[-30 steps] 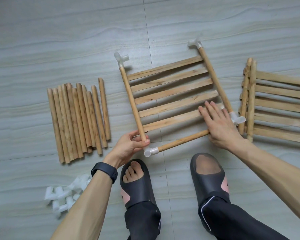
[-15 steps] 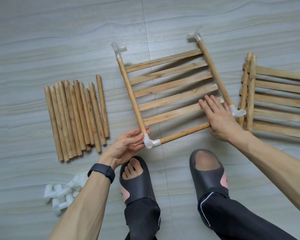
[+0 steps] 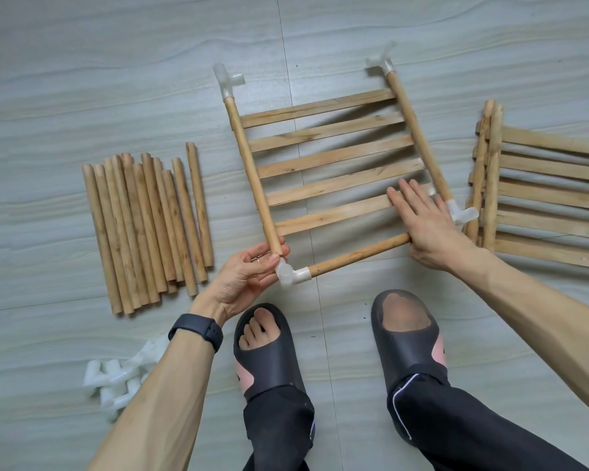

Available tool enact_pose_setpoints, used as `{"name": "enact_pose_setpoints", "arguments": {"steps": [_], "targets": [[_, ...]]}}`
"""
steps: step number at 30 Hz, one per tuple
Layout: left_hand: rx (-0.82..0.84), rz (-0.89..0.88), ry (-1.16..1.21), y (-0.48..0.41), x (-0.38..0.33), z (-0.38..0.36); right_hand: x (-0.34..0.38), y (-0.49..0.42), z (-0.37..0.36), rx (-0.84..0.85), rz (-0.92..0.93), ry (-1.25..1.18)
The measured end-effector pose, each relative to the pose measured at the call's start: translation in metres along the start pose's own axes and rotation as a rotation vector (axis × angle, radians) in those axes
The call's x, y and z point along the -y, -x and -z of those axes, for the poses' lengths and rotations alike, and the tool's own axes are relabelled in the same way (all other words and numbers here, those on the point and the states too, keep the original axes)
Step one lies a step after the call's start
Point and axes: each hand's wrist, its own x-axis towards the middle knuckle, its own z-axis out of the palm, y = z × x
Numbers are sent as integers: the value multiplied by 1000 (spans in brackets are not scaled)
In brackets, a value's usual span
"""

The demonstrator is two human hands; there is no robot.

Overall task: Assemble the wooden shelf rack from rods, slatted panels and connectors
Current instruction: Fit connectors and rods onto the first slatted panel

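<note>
**Near-left corner now closed**

The pale wooden slatted panel point(image 3: 337, 156) lies on the grey tiled floor point(image 3: 116, 62), with translucent white plastic connectors point(image 3: 227, 79) at its corners. A round wooden cross rod point(image 3: 357, 254) spans its near edge; its far edge has none. Left to do, I judge: the stack of further slatted panels point(image 3: 555, 169) at right, the loose wooden rods point(image 3: 140, 232) and spare white connectors point(image 3: 113, 379) at left. The left hand point(image 3: 245, 277) pinches the near-left connector point(image 3: 288, 273); the right hand point(image 3: 429, 226) presses flat on the near slats. A second ago the side rod point(image 3: 252, 171) ended beside that connector; now it is seated.
</note>
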Motion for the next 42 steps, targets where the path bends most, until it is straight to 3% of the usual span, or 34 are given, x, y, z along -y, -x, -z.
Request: {"name": "enact_pose_setpoints", "arguments": {"steps": [13,19,25,29,33,38,42], "targets": [[58,-80,73,7,12,-36,21,7,16,-58,-90,-68],[15,-93,108,3,16,-76,106,21,33,-271,312,-199],[-65,-152,-83,6,9,-84,121,23,46,-349,368,-282],[-87,-136,-122,7,5,-86,109,30,47,-181,295,-297],[-99,-108,-146,6,6,-89,103,26,52,-70,320,-141],[-118,-143,-180,6,0,-88,111,26,37,-256,446,-223],[-100,-175,-220,4,-7,-88,114,22,26,-382,445,-222]]}}
